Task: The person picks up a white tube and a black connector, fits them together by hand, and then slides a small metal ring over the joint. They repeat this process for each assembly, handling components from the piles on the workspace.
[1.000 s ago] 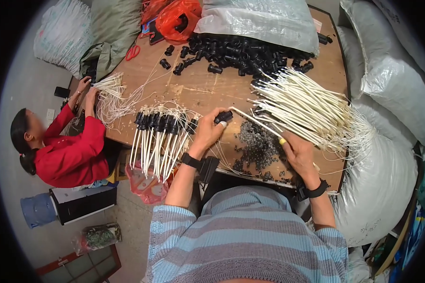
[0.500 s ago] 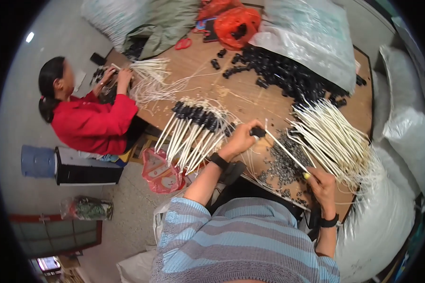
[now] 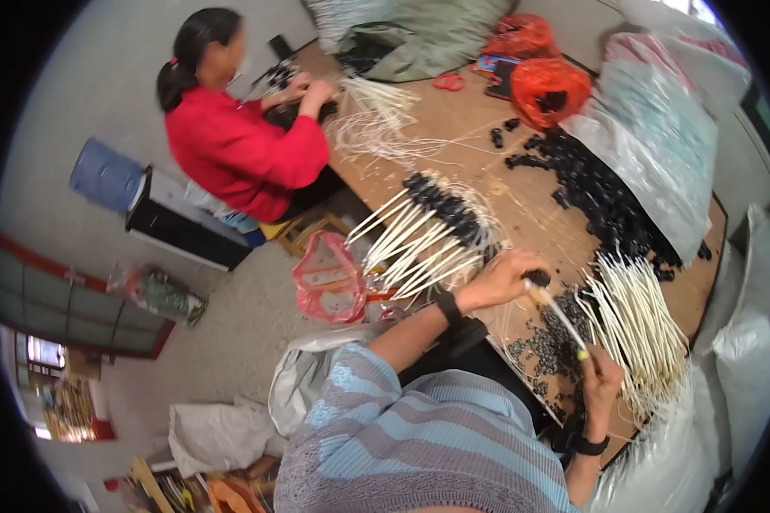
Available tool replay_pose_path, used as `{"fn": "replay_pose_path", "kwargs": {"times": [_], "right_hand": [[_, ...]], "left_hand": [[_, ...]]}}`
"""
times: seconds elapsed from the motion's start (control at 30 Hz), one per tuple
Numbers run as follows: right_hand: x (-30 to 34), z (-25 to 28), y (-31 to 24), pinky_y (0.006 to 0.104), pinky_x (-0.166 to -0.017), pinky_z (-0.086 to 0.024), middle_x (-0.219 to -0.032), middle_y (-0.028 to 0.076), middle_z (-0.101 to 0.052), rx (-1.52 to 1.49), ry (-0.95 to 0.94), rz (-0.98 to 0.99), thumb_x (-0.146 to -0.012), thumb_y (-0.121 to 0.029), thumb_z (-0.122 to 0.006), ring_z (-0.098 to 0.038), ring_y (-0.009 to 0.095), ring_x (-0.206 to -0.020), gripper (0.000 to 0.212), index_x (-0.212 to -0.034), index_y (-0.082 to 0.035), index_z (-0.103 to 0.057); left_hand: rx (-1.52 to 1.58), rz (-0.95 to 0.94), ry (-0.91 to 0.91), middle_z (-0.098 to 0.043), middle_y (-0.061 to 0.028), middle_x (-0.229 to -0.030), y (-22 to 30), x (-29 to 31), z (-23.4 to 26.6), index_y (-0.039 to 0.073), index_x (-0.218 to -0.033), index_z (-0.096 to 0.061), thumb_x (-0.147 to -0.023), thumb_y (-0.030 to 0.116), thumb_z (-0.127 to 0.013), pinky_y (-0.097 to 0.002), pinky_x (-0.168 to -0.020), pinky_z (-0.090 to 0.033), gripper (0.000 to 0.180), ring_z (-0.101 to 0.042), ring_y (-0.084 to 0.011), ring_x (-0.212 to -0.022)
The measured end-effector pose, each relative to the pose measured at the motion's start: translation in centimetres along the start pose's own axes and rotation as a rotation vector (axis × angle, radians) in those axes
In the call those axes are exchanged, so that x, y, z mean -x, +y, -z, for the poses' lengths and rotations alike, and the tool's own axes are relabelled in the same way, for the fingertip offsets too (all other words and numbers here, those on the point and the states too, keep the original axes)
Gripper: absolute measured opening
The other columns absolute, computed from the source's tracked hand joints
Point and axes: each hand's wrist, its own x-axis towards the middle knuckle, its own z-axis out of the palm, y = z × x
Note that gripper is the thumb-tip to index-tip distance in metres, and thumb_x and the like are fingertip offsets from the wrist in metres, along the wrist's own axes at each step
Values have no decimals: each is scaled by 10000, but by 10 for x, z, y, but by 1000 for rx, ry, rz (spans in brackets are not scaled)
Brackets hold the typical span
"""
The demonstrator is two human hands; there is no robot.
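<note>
My left hand (image 3: 512,278) is closed around a small black plastic fitting (image 3: 538,278) above the table's near edge. Closed on a white cable-like rod (image 3: 565,320), with a yellow bit by the fingers, is my right hand (image 3: 603,374). The rod's far end is up against the fitting; whether it sits inside, I cannot tell. A thick bundle of white rods (image 3: 642,321) lies right of both hands. Beneath the rod spreads a pile of small grey pieces (image 3: 543,352). Several white rods with black fittings on their ends (image 3: 441,214) lie left of my left hand.
A heap of black fittings (image 3: 603,192) spills from a white sack (image 3: 659,145) at the far right. Beside it stands a red plastic bag (image 3: 552,92). Across the table (image 3: 479,162), a person in red (image 3: 231,154) handles parts. A pink bag (image 3: 329,278) sits below the table's left edge.
The view has turned, so the scene sits differently in it. The rod's far end, apart from the black fitting before, is now against it. Both hands keep their grip.
</note>
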Motion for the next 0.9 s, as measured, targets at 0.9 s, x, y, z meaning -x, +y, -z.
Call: {"fn": "replay_pose_path", "kwargs": {"times": [0.9], "right_hand": [[-76,-84,26,316,-623,-456,-1063,124,-655,-515,-326,19,-839,-56,-611,-620,198,-707,121,-930,24,-596]], "left_hand": [[-341,228,254,-546,-108,-625,6,104,-4,58,-844,-547,-724,104,-628,-446,-516,-441,151,-576,-323,-574]]}}
